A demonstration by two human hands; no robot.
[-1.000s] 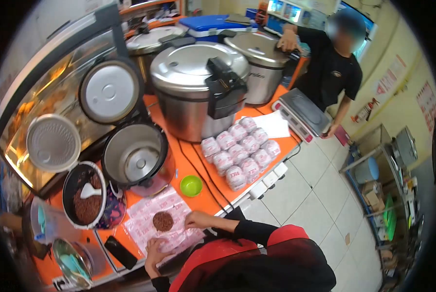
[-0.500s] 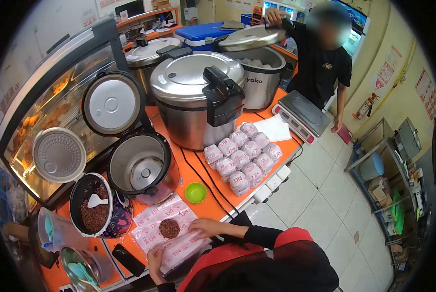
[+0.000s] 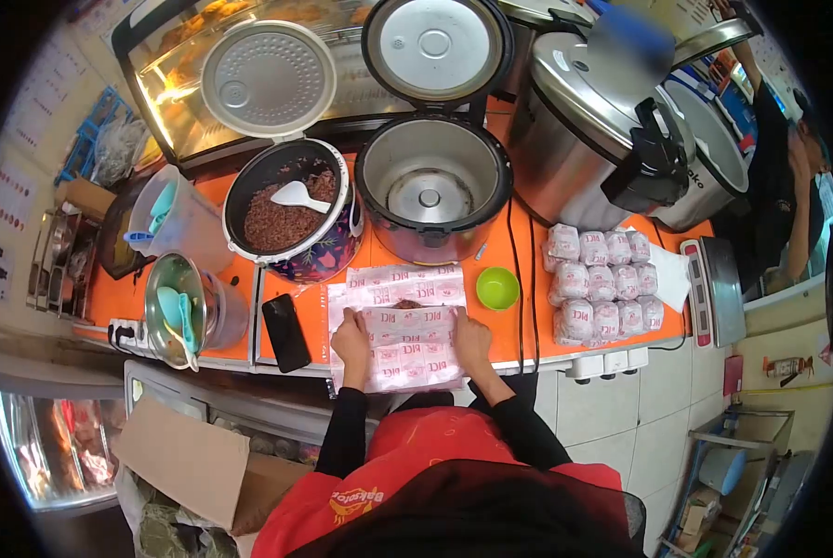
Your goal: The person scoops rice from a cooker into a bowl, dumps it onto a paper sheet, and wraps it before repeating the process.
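Observation:
Printed paper (image 3: 411, 346) is stretched between my two hands, its near edge raised and folded over a mound of reddish-brown rice (image 3: 407, 304), which shows only as a thin strip. My left hand (image 3: 350, 346) pinches the sheet's left side, and my right hand (image 3: 473, 342) pinches its right side. More printed sheets (image 3: 444, 279) lie underneath. A green bowl (image 3: 498, 288) stands to the right of my right hand. Beyond the paper is an open cooker (image 3: 277, 219) of reddish-brown rice with a white scoop (image 3: 300, 197) in it.
An empty open cooker (image 3: 430, 177), a large steel cooker (image 3: 575, 121), wrapped rice balls (image 3: 602, 284), a scale (image 3: 714, 288) and black cables are along the table. A phone (image 3: 286, 333) and tubs lie left. Another person (image 3: 779, 205) holds a lid at the back right.
The view has swung left and down. Both hands now grip the paper's sides, and its near part has been lifted over the rice, which lay uncovered before.

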